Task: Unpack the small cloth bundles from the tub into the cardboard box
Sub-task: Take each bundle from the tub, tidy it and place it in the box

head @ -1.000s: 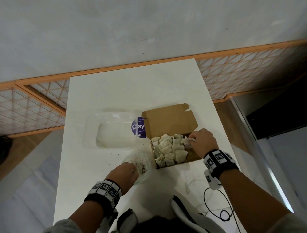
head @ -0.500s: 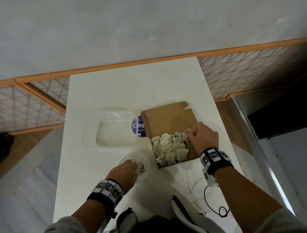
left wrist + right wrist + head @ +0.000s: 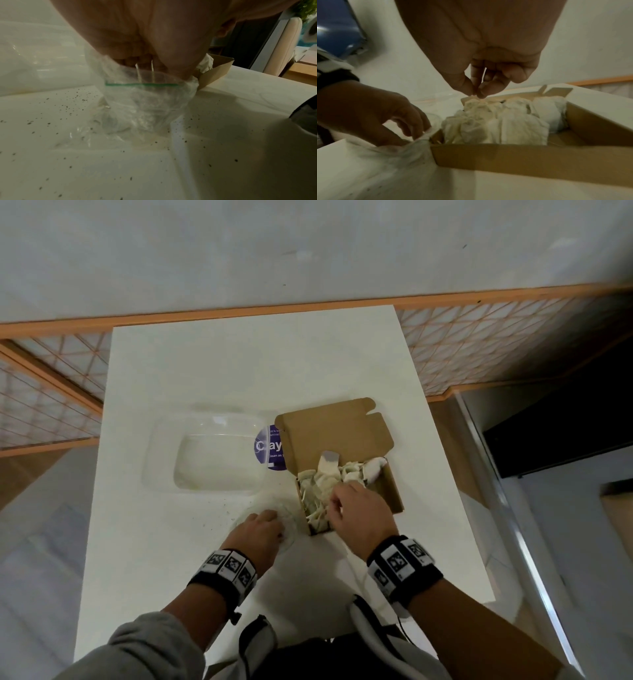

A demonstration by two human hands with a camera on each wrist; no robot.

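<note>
The open cardboard box (image 3: pixel 394 491) sits right of centre on the white table, packed with several pale cloth bundles (image 3: pixel 329 477). My right hand (image 3: pixel 339 505) hovers over the box's near left part. In the right wrist view its thumb and fingers (image 3: pixel 476 93) pinch together at the top of a bundle (image 3: pixel 496 121). The clear tub (image 3: pixel 212 460) lies left of the box and looks empty. My left hand (image 3: pixel 274 518) grips the top of a clear plastic bag (image 3: pixel 145 105) with a green strip, just left of the box's near corner.
Dark specks (image 3: pixel 72 97) are scattered on the table around the bag. A round purple label (image 3: pixel 270 446) shows between tub and box. The box's lid flap (image 3: pixel 335 429) stands open at the back. A cable (image 3: pixel 404 631) hangs at the table's near edge.
My right hand has moved from the box's far right corner to its near left side, and the bundles are disturbed, one now sticking up at the back. The left hand stays on the bag.
</note>
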